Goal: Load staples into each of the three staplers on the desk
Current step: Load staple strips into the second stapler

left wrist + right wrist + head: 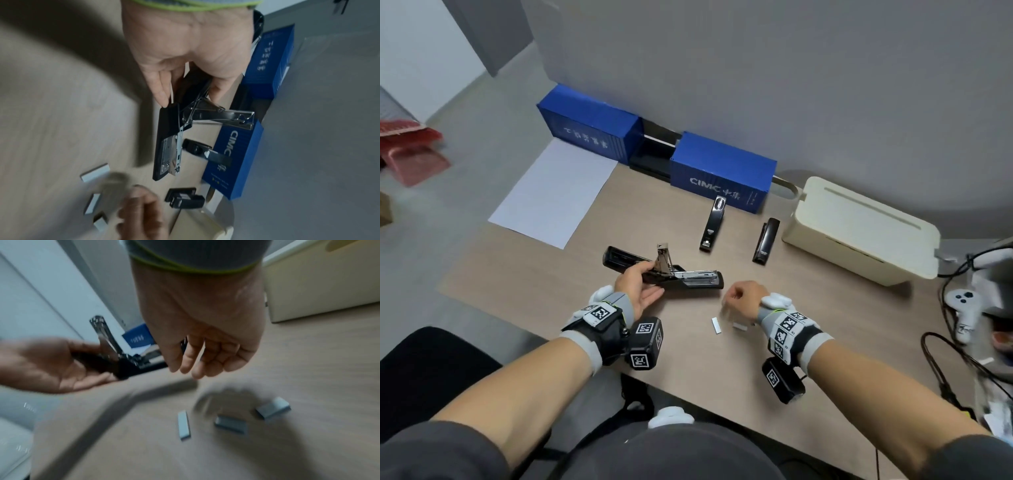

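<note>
My left hand [645,279] grips an open black stapler [688,279] near its hinge, thumb on top and fingers underneath, holding it slightly above the desk. Its cover lies folded back to the left and its metal pusher arm [663,253] stands upright, so the magazine rail [177,146] is exposed. My right hand [738,296] hovers just right of the stapler with fingers loosely curled and nothing in it [191,365]. Below it, three staple strips [184,425] [230,424] [273,407] lie on the desk. Two closed black staplers [713,224] [767,241] lie farther back.
Two blue container-shaped boxes [592,126] [722,171] stand against the wall, with a black tray between them. A white sheet of paper [554,192] lies at the back left. A cream box [859,233] sits at the right, beside cables and a white controller [962,308].
</note>
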